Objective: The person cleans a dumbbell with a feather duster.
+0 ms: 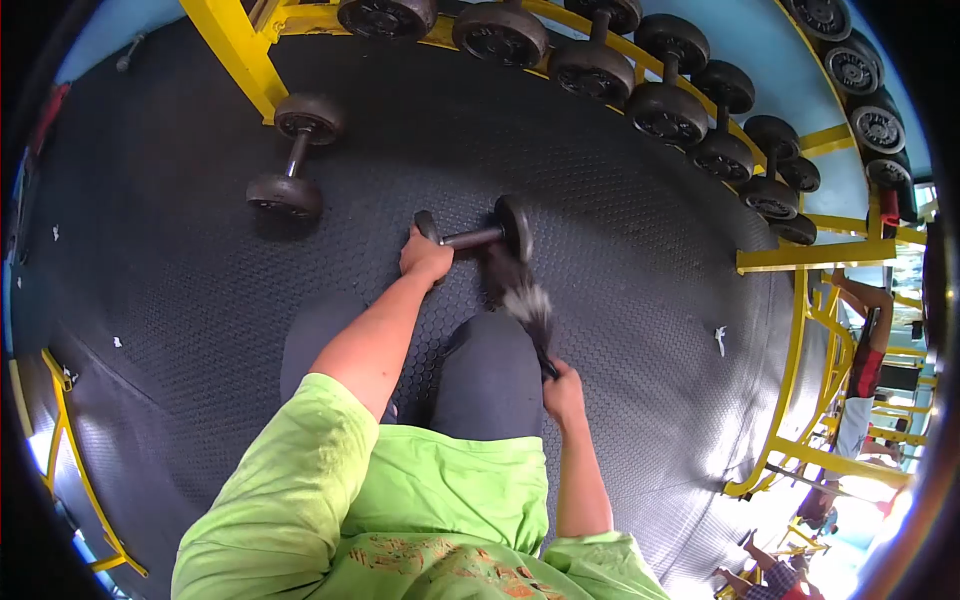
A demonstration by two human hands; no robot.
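My left hand is closed on the near-left end of a dark dumbbell, its fingers over the weight plate there. The dumbbell's bare handle and round right plate show beyond my hand, just above the black rubber floor. In my right hand is the dark handle of a duster, gripped low beside my right knee. Its brown and pale grey head is smeared by motion and reaches up to the underside of the dumbbell's right plate.
Another dumbbell stands on the rubber floor at upper left. A yellow rack with several dumbbells curves along the top and right. Small white scraps lie about. Other people are among gym frames at far right.
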